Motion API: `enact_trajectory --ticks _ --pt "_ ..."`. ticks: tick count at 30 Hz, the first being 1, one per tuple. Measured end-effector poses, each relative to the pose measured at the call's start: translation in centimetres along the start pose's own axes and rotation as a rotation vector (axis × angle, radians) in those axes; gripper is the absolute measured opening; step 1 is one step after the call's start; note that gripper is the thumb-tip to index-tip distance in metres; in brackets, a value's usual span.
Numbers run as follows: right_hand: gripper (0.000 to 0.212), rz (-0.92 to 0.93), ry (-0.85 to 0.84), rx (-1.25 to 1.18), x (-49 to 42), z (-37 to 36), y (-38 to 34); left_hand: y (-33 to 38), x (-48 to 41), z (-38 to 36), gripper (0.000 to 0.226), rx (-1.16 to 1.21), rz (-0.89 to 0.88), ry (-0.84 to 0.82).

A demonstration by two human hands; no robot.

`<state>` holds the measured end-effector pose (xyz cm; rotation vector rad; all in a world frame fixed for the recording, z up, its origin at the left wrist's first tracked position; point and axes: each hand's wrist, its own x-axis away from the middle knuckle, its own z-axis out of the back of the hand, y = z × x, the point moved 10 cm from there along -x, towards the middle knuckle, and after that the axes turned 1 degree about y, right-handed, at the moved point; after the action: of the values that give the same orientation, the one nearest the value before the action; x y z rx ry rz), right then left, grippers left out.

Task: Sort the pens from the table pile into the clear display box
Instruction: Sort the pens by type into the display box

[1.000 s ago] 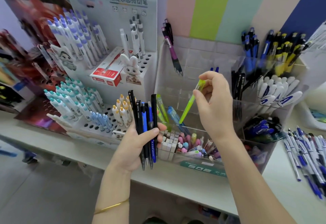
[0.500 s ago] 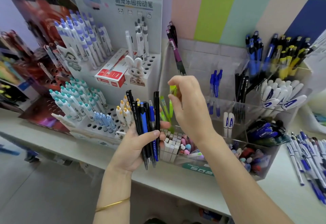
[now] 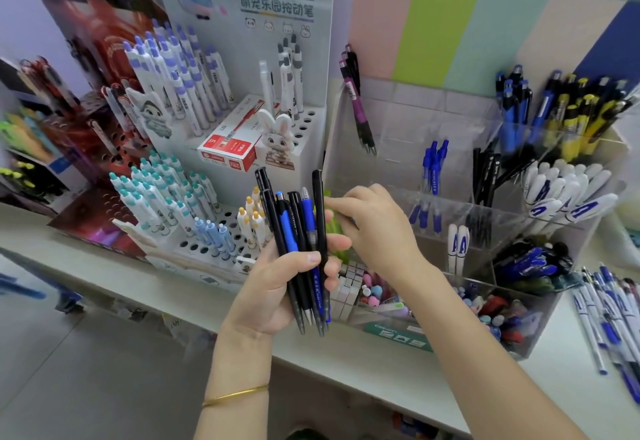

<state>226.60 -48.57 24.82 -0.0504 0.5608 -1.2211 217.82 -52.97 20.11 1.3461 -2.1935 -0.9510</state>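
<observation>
My left hand (image 3: 277, 287) grips a bundle of black and blue pens (image 3: 301, 231), tips down, in front of the clear display box (image 3: 401, 121). My right hand (image 3: 377, 231) reaches left over the box's front left compartment. Its fingertips pinch the top of a green pen (image 3: 331, 228), which stands in that compartment just behind the bundle. The box's other compartments hold blue pens (image 3: 431, 176), black pens (image 3: 485, 190) and white-and-blue pens (image 3: 561, 197). The table pile of blue and white pens (image 3: 609, 311) lies at the far right.
A white stepped stand (image 3: 207, 231) with rows of pens and a red box (image 3: 228, 148) fills the left. Erasers and small items sit in the display box's front trays (image 3: 485, 311). The counter edge (image 3: 363, 353) runs below my hands.
My right hand carried the green pen from above the middle of the box leftward and down into the front left compartment. The left hand kept its bundle almost still.
</observation>
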Motion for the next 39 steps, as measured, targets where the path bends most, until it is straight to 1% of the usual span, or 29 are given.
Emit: enact_trajectory --ticks 2,3,4,5,6,7,8,9,10,12,13,16,19,22,24,26,27,28,30,32,33,34,36,37,39 --pt "0.035 -0.007 -0.069 0.017 -0.2 -0.6 0.4 0.1 -0.1 -0.5 0.051 -0.006 -0.008 -0.022" --pt "0.037 -0.023 -0.045 -0.034 -0.1 -0.1 0.4 0.1 -0.1 -0.7 0.05 -0.018 -0.009 -0.031" --pt "0.037 -0.064 0.037 -0.133 -0.1 1.1 0.7 0.2 -0.1 -0.8 0.05 -0.04 -0.008 -0.035" --pt "0.035 -0.131 0.149 -0.284 0.1 2.6 1.2 0.2 -0.2 -0.9 0.049 -0.067 -0.001 -0.041" --pt "0.031 -0.199 0.249 -0.476 0.5 4.1 1.9 0.2 -0.2 -1.1 0.049 -0.095 0.008 -0.051" --pt "0.025 -0.248 0.314 -0.671 0.8 5.4 2.2 0.1 -0.3 -1.4 0.048 -0.121 0.021 -0.065" --pt "0.02 -0.273 0.332 -0.806 0.9 6.3 2.1 -0.1 -0.3 -1.7 0.048 -0.138 0.036 -0.082" --pt "0.015 -0.262 0.284 -0.84 0.7 7.1 1.4 -0.4 -0.5 -2.0 0.047 -0.147 0.053 -0.094" --pt "0.013 -0.231 0.174 -0.794 0.3 7.3 0.5 -0.7 -0.6 -2.3 0.044 -0.151 0.07 -0.1" --pt "0.013 -0.186 -0.079 -0.627 0.1 6.4 -0.7 -1.5 -0.9 -2.8 0.033 -0.17 0.109 -0.119" --pt "0.014 -0.205 -0.14 -0.595 0.3 6.2 -0.4 -2.0 -1.0 -3.2 0.03 -0.175 0.141 -0.147" --pt "0.015 -0.351 -0.138 -0.739 1.3 6.8 2.4 -3.7 -1.3 -5.4 0.034 -0.135 0.251 -0.283" --pt "0.014 -0.398 -0.059 -0.79 2.8 8.4 4.9 -5.4 -2.0 -7.3 0.045 -0.132 0.34 -0.354" --pt "0.018 -0.39 0.054 -0.683 4.1 10.7 6.7 -6.7 -2.9 -9.1 0.049 -0.141 0.397 -0.409" --pt "0.02 -0.387 0.131 -0.663 4.8 12.3 7.5 -7.4 -3.5 -10.0 0.041 -0.155 0.426 -0.421" --pt "0.021 -0.392 0.274 -0.685 5.7 14.3 8.6 -7.7 -3.7 -11.0 0.029 -0.174 0.433 -0.459" --pt "0.021 -0.397 0.359 -0.693 6.2 15.2 9.2 -7.9 -3.8 -11.3 0.028 -0.174 0.436 -0.477" --pt "0.021 -0.405 0.436 -0.697 6.8 16.0 9.8 -8.1 -3.8 -11.6 0.03 -0.16 0.444 -0.488" --pt "0.02 -0.427 0.539 -0.698 7.8 16.8 11.0 -8.6 -4.0 -12.1 0.044 -0.103 0.478 -0.499" --pt "0.016 -0.425 0.555 -0.624 8.2 16.9 11.3 -9.1 -4.3 -12.0 0.046 -0.096 0.491 -0.473" --pt "0.014 -0.382 0.529 -0.525 8.0 17.0 11.0 -9.3 -4.5 -11.8 0.044 -0.113 0.491 -0.444" --pt "0.011 -0.299 0.479 -0.378 7.7 17.0 10.2 -9.4 -4.7 -11.4 0.043 -0.13 0.491 -0.411" --pt "0.011 -0.091 0.334 -0.071 6.7 16.1 8.0 -9.2 -5.0 -10.6 0.045 -0.138 0.491 -0.361" --pt "0.013 -0.025 0.236 0.014 6.3 15.2 7.2 -8.9 -5.1 -10.2 0.045 -0.138 0.486 -0.347" --pt "0.014 0.001 0.047 0.091 5.6 13.9 6.5 -8.2 -5.1 -9.5 0.048 -0.158 0.47 -0.316"
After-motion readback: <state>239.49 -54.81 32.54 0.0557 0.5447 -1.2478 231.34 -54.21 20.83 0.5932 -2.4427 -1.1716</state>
